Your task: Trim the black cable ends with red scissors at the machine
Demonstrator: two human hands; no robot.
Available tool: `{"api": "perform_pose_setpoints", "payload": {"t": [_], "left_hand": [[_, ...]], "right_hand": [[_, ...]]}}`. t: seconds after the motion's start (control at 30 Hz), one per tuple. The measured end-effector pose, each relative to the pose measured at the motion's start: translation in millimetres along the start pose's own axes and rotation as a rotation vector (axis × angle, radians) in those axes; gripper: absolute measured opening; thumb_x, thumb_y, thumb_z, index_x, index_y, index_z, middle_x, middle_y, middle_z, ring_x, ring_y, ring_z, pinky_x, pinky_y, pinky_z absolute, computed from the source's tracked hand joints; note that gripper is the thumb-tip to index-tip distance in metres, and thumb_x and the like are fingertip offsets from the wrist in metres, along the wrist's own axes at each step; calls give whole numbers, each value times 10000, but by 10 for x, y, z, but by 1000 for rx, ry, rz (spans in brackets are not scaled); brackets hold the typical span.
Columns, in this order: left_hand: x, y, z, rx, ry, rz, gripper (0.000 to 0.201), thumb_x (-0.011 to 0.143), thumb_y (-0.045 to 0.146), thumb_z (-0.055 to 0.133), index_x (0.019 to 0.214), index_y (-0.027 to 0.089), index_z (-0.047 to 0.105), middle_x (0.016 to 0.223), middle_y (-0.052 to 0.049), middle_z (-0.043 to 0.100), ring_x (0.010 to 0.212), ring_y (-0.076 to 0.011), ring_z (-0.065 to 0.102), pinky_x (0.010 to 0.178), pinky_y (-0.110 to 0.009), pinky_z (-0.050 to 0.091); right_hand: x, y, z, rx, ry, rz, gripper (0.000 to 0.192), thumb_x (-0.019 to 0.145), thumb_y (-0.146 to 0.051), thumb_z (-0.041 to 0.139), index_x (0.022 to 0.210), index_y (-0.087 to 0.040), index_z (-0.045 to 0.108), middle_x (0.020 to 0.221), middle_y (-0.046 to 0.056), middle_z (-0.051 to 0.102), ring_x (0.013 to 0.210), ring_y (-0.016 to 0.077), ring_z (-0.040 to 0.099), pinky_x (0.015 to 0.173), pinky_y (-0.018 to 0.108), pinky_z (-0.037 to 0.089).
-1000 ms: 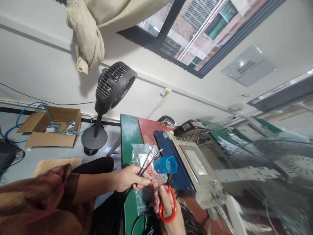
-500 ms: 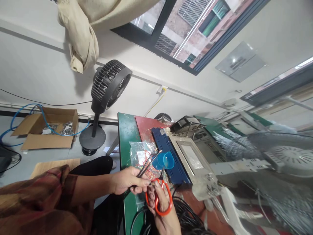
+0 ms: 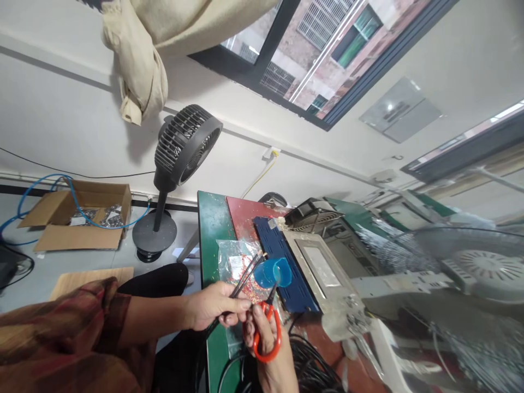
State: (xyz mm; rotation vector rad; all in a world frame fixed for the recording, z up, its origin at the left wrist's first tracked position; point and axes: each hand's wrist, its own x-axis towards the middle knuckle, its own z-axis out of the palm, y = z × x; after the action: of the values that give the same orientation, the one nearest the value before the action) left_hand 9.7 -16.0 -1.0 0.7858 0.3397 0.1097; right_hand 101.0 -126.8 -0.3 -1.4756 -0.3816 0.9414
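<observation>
While left hand (image 3: 216, 307) pinches cables (image 3: 246, 273), right hand (image 3: 265, 330) curled

Scissors (image 3: 269, 311) near cup (image 3: 267, 274) (fan (image 3: 186, 144) left)

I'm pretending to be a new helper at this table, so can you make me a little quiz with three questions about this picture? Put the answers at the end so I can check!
1. Which hand holds the red-handled scissors?
2. True or false: the cardboard box is shut.
3. Fill in the blank: two black ____ stick out from the left hand.

Key:
1. The right hand.
2. False; it stands open.
3. Cables.
</observation>
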Motion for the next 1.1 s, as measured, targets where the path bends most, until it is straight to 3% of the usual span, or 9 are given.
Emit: {"api": "perform_pose_setpoints", "payload": {"t": [0.33, 0.57, 0.8, 1.1], "left_hand": [[35, -60, -48, 98, 23, 57, 290, 688, 375, 638, 717, 107, 530, 609, 30, 505, 421, -6, 348, 408, -187, 184], [19, -64, -59, -4, 38, 15, 352, 654, 413, 672, 697, 115, 489, 605, 34, 485, 414, 1, 319, 413, -187, 151], [18, 9, -79, 54, -51, -29, 372, 660, 430, 679, 745, 116, 498, 592, 42, 473, 395, 17, 253, 412, -196, 84], [27, 55, -125, 96, -142, -82, 378, 641, 425, 706, 724, 109, 515, 565, 41, 492, 376, 20, 261, 401, -196, 76]], "right_hand": [[-22, -36, 25, 11, -47, 27, 429, 765, -496, 592, 508, -162, 512, 382, -18, 455, 377, 83, 407, 390, 196, 257], [-34, -81, 44, -160, -3, -20, 397, 673, -515, 683, 596, -150, 546, 429, -18, 508, 394, 76, 414, 429, 191, 291], [-61, -70, 37, 56, -91, 48, 399, 758, -505, 595, 565, -163, 523, 433, -25, 467, 374, 71, 386, 369, 186, 240], [-80, -69, 12, 122, -127, 120, 364, 709, -470, 666, 585, -165, 509, 460, -44, 449, 385, 50, 350, 361, 164, 250]]}}
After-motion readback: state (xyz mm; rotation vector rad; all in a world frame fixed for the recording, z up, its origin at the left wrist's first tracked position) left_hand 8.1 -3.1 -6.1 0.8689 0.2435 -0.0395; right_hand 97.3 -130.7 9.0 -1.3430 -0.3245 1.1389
